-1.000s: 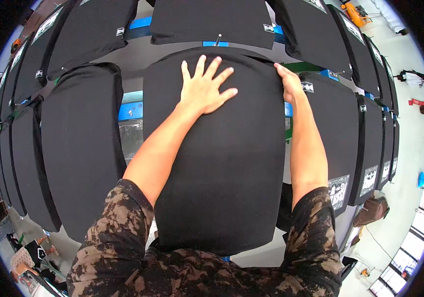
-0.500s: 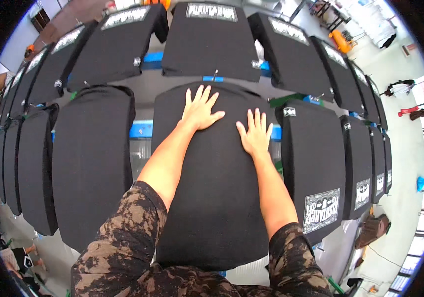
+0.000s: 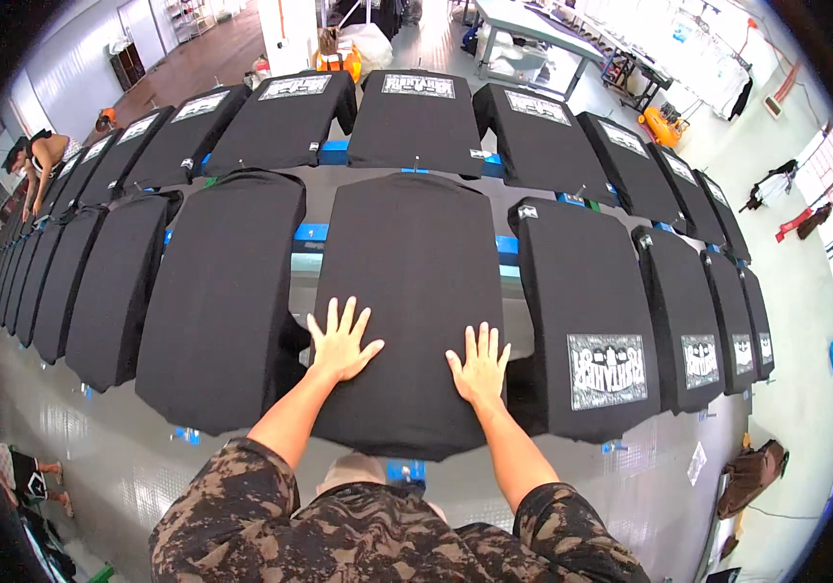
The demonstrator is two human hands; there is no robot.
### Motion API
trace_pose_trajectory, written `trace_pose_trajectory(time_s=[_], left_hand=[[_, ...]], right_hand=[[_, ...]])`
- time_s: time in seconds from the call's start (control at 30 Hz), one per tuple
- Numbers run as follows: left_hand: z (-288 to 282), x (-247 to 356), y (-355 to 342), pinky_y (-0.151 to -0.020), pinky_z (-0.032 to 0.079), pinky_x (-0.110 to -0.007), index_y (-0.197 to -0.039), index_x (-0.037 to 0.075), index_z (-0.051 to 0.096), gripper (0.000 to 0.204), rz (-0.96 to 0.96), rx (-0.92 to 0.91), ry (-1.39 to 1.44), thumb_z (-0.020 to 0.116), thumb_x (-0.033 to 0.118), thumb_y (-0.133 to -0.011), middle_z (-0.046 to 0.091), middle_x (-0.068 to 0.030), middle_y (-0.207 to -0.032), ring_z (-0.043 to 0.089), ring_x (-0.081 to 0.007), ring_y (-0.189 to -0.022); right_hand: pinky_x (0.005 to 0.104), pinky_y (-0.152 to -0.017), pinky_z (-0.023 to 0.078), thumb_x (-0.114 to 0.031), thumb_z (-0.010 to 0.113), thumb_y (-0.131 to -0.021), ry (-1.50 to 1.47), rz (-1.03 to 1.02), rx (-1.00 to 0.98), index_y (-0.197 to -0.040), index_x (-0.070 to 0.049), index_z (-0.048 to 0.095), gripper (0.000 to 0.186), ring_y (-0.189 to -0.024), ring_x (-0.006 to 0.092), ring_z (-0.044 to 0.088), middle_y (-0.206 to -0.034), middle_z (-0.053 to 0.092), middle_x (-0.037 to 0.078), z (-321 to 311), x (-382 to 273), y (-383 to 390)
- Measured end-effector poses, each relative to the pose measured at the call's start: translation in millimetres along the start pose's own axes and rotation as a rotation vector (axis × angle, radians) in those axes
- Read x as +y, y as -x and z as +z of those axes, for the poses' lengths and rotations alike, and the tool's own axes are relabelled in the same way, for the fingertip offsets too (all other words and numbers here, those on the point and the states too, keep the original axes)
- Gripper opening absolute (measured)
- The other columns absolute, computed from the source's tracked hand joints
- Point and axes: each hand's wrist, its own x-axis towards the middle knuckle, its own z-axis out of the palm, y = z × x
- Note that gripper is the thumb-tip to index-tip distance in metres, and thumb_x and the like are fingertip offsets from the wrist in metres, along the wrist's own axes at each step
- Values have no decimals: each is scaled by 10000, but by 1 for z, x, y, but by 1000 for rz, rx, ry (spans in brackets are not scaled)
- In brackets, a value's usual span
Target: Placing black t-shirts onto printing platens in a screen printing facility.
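Observation:
A plain black shirt (image 3: 411, 253) lies stretched flat over a board directly in front of me. Both palms are on its near half, fingers spread and aimed away from me. My left hand (image 3: 341, 342) rests by the shirt's left edge, and my right hand (image 3: 479, 367) by its right edge; neither grips anything. To the right lies a printed black shirt (image 3: 586, 282) with a white-and-grey rectangular print (image 3: 609, 372) at its near end. On the left is another plain black shirt (image 3: 217, 301).
Two rows of shirt-covered boards run left and right, joined by blue brackets (image 3: 310, 233). Across from me lies a far-row shirt (image 3: 416, 126) with a print. At the far left a person (image 3: 42, 165) leans over the boards. A brown bag (image 3: 752, 478) sits at right.
My hands have slid toward me, from the far end of the shirt to its near half. The view has tilted up, showing more of the room beyond.

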Motion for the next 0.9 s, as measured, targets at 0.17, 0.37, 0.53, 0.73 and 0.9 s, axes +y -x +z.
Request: trace_pose_trajectory(time_s=[0.17, 0.37, 0.53, 0.73, 0.9], left_hand=[[20, 13, 144, -1055, 140, -801, -1541, 230, 360, 789, -67, -54, 14, 433, 705, -916, 71, -110, -1668, 12, -398, -1524], [22, 27, 223, -1064, 163, -786, -1553, 242, 323, 866, -101, -47, -2, 595, 668, -850, 16, -129, -1670, -9, -400, -1525], [4, 43, 186, -1129, 102, -716, -1487, 194, 439, 708, -149, -22, 228, 513, 626, -931, 190, -164, -1633, 121, -404, -1510], [16, 98, 122, -1100, 33, -765, -1533, 241, 371, 708, 37, -27, 91, 422, 642, -951, 144, -166, -1646, 62, -436, -1510], [24, 102, 54, -1063, -15, -800, -1544, 306, 352, 707, 28, 41, 28, 368, 687, -949, 99, -154, -1661, 15, -464, -1507]], right_hand=[[592, -1192, 133, -557, 445, -983, -69, -69, 69, -1527, -157, 387, 677, -1499, 348, 210, -1617, 274, 124, -1, 18, 111], [684, -1133, 189, -416, 587, -955, -186, -118, 96, -1506, -187, 418, 620, -1503, 346, 198, -1631, 241, 94, 2, 39, 185], [700, -1114, 211, -386, 623, -936, -204, -87, 5, -1416, -157, 519, 542, -1459, 346, 277, -1558, 336, 143, -12, 29, 159], [718, -1123, 133, -513, 633, -886, -151, -362, 30, -1458, -212, 479, 664, -1473, 414, 227, -1576, 304, 194, -16, -10, 135], [714, -1128, 114, -602, 666, -827, -203, -437, -139, -1430, -270, 526, 702, -1468, 420, 225, -1568, 310, 193, -21, 7, 132]])
